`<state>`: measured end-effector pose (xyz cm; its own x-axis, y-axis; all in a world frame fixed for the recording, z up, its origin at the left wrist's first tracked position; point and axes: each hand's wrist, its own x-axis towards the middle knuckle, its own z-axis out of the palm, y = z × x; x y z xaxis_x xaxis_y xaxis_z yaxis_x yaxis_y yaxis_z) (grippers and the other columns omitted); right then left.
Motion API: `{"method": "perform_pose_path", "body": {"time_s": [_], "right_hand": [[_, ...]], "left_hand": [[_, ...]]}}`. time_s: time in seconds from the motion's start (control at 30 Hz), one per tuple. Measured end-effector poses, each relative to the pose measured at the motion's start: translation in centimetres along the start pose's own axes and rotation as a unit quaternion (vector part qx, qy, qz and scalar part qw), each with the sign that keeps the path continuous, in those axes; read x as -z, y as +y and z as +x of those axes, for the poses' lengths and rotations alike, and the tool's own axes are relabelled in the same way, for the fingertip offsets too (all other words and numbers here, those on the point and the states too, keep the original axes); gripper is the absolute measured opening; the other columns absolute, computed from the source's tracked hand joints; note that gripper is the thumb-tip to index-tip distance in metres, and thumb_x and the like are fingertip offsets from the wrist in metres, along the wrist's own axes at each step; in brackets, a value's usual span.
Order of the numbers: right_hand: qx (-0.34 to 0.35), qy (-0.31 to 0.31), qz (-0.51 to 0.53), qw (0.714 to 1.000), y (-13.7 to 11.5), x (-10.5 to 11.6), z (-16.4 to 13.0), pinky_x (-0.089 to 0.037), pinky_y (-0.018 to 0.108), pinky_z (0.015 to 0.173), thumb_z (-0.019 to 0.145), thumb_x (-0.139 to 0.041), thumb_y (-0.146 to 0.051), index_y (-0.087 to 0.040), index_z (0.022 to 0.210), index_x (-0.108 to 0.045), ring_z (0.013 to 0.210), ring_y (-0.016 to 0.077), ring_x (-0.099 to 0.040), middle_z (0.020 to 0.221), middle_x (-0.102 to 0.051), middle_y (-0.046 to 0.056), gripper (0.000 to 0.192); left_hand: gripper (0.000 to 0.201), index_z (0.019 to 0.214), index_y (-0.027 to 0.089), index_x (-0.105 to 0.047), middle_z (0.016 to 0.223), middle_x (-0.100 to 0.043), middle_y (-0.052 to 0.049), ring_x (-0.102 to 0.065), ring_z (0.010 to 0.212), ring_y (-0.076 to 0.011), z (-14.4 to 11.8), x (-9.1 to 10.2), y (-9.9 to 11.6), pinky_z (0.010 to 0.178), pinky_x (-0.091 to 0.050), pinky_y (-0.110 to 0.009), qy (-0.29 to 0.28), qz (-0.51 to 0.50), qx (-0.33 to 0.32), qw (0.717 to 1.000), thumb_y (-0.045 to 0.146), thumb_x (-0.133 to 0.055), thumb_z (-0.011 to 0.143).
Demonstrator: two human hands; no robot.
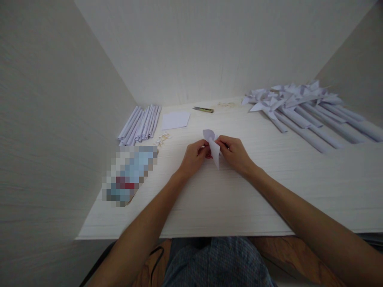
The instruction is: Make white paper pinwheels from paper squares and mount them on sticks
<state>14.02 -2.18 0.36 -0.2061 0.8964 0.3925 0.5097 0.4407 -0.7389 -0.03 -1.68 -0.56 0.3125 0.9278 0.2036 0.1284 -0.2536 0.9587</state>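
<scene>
"Patterned clothing (218,261) closest, below the edge of the desk (227,209). And the curled paper (214,149)?"

"Over the desk, between left hand (195,157) and right hand (235,153), pinched in both."

Head-worn view from the near side, forward and down onto the table (209,207)

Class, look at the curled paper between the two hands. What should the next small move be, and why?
Perhaps the left hand should steady the curled paper while the right hand eases a point inward: both hands pinch it, one point sticks out between them, and the pinwheel-like shapes at the right have points spread around a middle.
</scene>
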Motion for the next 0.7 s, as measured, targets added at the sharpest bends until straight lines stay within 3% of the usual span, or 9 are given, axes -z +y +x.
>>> {"method": "perform_pose_path", "body": {"time_s": [0.7], "right_hand": [[0.001, -0.018, -0.006, 1.000, 0.25, -0.04, -0.01, -0.029, 0.025, 0.051, 0.075, -0.039, -0.022, -0.017, 0.054, -0.045, 0.051, 0.0103, -0.041, 0.052, -0.047, -0.001, 0.022]], "left_hand": [[0.013, 0.072, 0.012, -0.057, 0.063, -0.060, -0.001, -0.057, 0.057, -0.0096, 0.09, 0.07, -0.05, 0.056, -0.048, -0.022, -0.016, 0.020, 0.009, 1.000, 0.014, -0.044, 0.073]]}}
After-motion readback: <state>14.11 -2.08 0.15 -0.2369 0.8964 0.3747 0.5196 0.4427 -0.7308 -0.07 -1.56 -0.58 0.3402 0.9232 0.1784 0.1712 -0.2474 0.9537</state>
